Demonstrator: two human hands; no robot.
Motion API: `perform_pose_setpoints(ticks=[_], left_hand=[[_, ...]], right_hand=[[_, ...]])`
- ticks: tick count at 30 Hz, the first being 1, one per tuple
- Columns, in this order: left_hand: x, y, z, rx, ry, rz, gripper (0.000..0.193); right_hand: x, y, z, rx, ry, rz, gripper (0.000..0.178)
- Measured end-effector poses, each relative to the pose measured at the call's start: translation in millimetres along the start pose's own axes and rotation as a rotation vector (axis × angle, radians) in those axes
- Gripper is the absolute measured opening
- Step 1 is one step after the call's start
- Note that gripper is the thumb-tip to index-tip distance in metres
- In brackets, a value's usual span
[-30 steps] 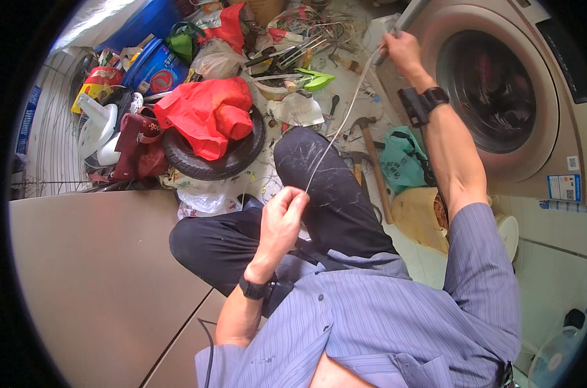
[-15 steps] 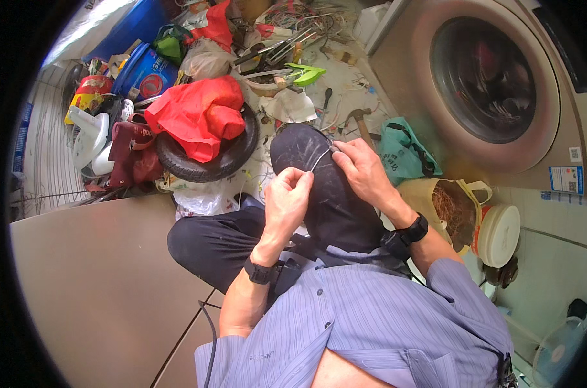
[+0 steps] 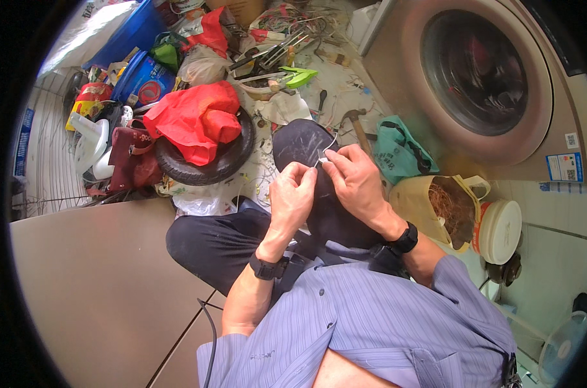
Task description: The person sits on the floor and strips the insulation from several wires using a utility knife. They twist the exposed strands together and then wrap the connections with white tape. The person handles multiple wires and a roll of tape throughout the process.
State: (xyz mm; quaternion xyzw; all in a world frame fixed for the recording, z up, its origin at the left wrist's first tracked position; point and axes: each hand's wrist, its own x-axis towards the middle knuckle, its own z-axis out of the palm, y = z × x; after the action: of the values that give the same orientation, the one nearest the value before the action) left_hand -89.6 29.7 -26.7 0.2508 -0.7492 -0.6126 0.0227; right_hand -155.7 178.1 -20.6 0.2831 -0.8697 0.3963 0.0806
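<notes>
A thin white wire (image 3: 330, 146) runs between my hands, above my dark-trousered knee (image 3: 300, 143). My left hand (image 3: 292, 195) is closed, pinching the wire between thumb and forefinger. Close beside it my right hand (image 3: 356, 181) is closed too, its thumb and forefinger on a small flat greyish metal piece (image 3: 322, 156) set against the wire. Its exact kind is too small to tell. Beyond this piece the wire's free end curves upward. Both fingertip pairs are only a short gap apart.
Left of my knee lies a black tyre (image 3: 238, 152) under a red bag (image 3: 196, 119). A hammer (image 3: 358, 129), a teal bag (image 3: 400, 152) and a yellowish bag of copper-coloured strands (image 3: 429, 207) lie right, below a washing machine (image 3: 397, 71). Tools and wire scraps litter the floor ahead.
My hands have drawn closer together; the right moved down and left along the wire with the greyish piece. More of the wire's free end now shows beyond it.
</notes>
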Motion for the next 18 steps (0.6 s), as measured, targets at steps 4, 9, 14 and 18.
perform_pose_setpoints(ticks=[4,9,14,18], left_hand=[[1,2,3,-0.019,0.007,0.072,0.019],[1,3,-1,-0.024,-0.051,0.045,0.016],[-4,1,-7,-0.071,-0.097,0.034,0.015],[-10,-2,-15,-0.072,-0.143,0.0,0.016]], right_hand=[[0,3,3,-0.049,0.019,-0.045,0.023],[0,5,9,-0.107,0.056,-0.065,0.024],[1,7,12,-0.125,0.096,-0.085,0.026],[1,9,12,-0.113,0.087,-0.068,0.027]])
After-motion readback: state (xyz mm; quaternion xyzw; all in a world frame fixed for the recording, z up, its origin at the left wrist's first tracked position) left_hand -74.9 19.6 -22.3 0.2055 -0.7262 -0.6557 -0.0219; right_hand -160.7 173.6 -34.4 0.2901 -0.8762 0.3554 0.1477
